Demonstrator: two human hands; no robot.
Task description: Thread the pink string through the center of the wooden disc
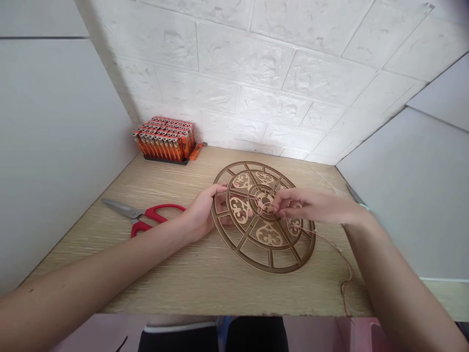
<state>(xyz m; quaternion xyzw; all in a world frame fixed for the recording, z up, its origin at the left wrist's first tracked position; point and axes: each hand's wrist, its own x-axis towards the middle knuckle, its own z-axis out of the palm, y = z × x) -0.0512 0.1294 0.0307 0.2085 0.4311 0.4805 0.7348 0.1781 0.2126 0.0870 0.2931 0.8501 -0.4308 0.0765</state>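
A round brown fretwork disc (269, 244) with pale scroll cut-outs lies on the wooden table (190, 278). My left hand (203, 212) grips the disc's left rim, fingers curled over the edge. My right hand (311, 206) hovers over the disc's centre, fingertips pinched on a thin reddish-brown cord (342, 264). The cord trails from the centre across the disc to the right and hangs off the table's front edge.
Red-handled scissors (141, 215) lie shut on the table left of my left hand. A tray packed with several orange lighters (164, 139) stands at the back left against the white brick wall, one loose lighter (196, 151) beside it. White panels close both sides.
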